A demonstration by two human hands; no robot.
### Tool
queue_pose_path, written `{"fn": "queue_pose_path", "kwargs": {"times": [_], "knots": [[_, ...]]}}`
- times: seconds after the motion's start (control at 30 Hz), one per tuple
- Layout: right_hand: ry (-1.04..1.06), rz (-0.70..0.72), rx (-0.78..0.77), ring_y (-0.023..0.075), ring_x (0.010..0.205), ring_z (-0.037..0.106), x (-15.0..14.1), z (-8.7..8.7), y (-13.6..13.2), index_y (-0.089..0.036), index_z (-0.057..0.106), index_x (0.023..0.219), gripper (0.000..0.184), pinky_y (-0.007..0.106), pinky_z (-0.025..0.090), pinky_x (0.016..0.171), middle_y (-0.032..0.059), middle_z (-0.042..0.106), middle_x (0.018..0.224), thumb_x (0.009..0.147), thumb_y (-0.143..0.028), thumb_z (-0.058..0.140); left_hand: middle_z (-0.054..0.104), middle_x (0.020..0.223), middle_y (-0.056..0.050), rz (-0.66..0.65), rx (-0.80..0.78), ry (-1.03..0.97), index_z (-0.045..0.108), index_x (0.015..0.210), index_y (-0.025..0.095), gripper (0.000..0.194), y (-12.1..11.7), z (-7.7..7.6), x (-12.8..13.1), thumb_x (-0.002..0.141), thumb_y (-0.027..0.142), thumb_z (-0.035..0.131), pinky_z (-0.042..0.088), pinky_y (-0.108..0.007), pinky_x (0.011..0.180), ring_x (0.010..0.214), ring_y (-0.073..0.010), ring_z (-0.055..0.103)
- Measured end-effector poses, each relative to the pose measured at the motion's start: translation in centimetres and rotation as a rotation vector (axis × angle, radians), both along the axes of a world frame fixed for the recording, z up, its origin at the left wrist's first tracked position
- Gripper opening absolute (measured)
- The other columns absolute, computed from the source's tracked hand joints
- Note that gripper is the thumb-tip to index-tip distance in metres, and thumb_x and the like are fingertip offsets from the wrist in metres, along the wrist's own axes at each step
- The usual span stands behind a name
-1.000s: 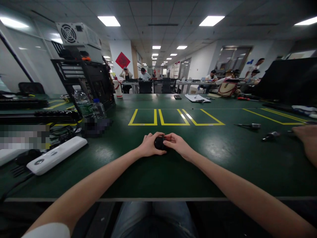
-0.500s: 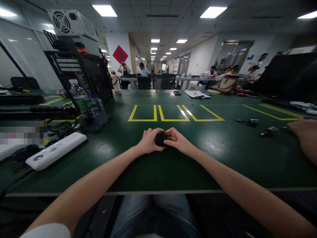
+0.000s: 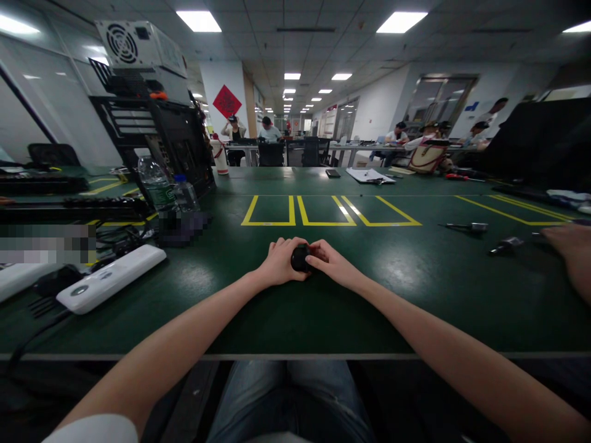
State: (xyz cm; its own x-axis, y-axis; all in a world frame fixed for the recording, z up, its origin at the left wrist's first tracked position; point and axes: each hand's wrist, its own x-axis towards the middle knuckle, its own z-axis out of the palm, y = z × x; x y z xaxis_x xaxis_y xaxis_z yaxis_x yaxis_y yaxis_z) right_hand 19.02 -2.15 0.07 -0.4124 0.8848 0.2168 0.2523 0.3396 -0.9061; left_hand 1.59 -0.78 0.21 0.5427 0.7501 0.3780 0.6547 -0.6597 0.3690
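Cupping the smooth, round black object (image 3: pixel 300 261) in my left hand (image 3: pixel 279 262), I pinch its right side with my right hand (image 3: pixel 335 266), over the near middle of the dark green table (image 3: pixel 295 320). The handling looks under way; what is finished or left I cannot tell. At left stands a clear plastic bottle with a green label (image 3: pixel 157 183), contents unclear.

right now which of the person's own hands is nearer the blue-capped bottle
Left. The left hand, around the round black object, is right of the blue-capped bottle and closer to the camera; the right hand, at that object's right side, is farther right.
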Motion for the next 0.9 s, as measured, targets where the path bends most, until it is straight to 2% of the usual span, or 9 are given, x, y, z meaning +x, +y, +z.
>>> {"fn": "queue_pose_path", "kwargs": {"times": [0.2,0.3,0.4,0.5,0.63,0.8,0.9], "knots": [[-0.118,0.035,0.142,0.0162,0.094,0.050,0.36,0.80,-0.61,-0.021,0.046,0.092,0.025,0.035,0.037,0.084,0.0008,0.052,0.095,0.071,-0.030,0.055,0.050,0.100,-0.003,0.007,-0.016,-0.004,0.039,0.107,0.026,0.058,-0.05,0.04,0.00,0.057,0.038,0.064,0.029,-0.037,0.076,0.089,-0.0236,0.041],[-0.088,0.054,0.091,0.0147,0.087,0.052,0.34,0.87,-0.51,-0.021,0.044,0.092,0.023,0.031,0.040,0.078,0.0001,0.053,0.090,0.074,-0.032,0.051,0.051,0.098,-0.002,0.005,0.002,-0.011,0.039,0.107,0.026,0.058,-0.01,-0.05,-0.04,0.056,0.039,0.064,0.030,-0.036,0.076,0.088,-0.0231,0.042],[-0.063,0.014,0.043,0.0125,0.074,0.052,0.20,0.65,-0.20,-0.020,0.044,0.087,0.019,0.026,0.041,0.067,-0.0014,0.053,0.079,0.078,-0.037,0.044,0.051,0.098,-0.003,0.004,0.016,-0.017,0.038,0.107,0.026,0.059,0.01,-0.12,0.00,0.056,0.040,0.064,0.030,-0.036,0.075,0.087,-0.0230,0.042],[-0.048,-0.005,0.015,0.0122,0.069,0.051,0.02,0.42,0.05,-0.019,0.044,0.087,0.022,0.025,0.040,0.064,-0.0022,0.053,0.074,0.077,-0.039,0.045,0.051,0.098,-0.002,0.020,0.009,-0.009,0.039,0.107,0.026,0.060,0.02,-0.15,0.13,0.055,0.041,0.065,0.029,-0.036,0.076,0.088,-0.0235,0.041],[-0.032,-0.003,-0.014,0.0138,0.079,0.051,-0.08,0.36,0.08,-0.019,0.043,0.091,0.024,0.027,0.041,0.068,0.0005,0.053,0.085,0.077,-0.038,0.044,0.051,0.097,-0.002,0.022,0.013,-0.008,0.039,0.106,0.026,0.060,0.10,-0.25,0.12,0.054,0.041,0.065,0.029,-0.036,0.076,0.088,-0.0236,0.041],[-0.011,0.085,0.011,0.0135,0.081,0.051,0.28,0.58,-0.16,-0.020,0.043,0.090,0.020,0.028,0.041,0.072,0.0000,0.052,0.084,0.075,-0.032,0.049,0.050,0.098,-0.003,-0.001,0.029,-0.012,0.038,0.107,0.026,0.060,0.20,-0.38,-0.10,0.056,0.042,0.063,0.030,-0.036,0.075,0.086,-0.0233,0.041],[-0.018,0.099,0.044,0.0141,0.087,0.051,0.43,0.74,-0.42,-0.021,0.042,0.091,0.025,0.029,0.040,0.077,0.0002,0.052,0.089,0.072,-0.029,0.055,0.050,0.097,-0.003,0.004,0.032,-0.012,0.038,0.107,0.026,0.060,0.23,-0.38,-0.10,0.056,0.042,0.063,0.030,-0.036,0.074,0.086,-0.0232,0.042]]}}
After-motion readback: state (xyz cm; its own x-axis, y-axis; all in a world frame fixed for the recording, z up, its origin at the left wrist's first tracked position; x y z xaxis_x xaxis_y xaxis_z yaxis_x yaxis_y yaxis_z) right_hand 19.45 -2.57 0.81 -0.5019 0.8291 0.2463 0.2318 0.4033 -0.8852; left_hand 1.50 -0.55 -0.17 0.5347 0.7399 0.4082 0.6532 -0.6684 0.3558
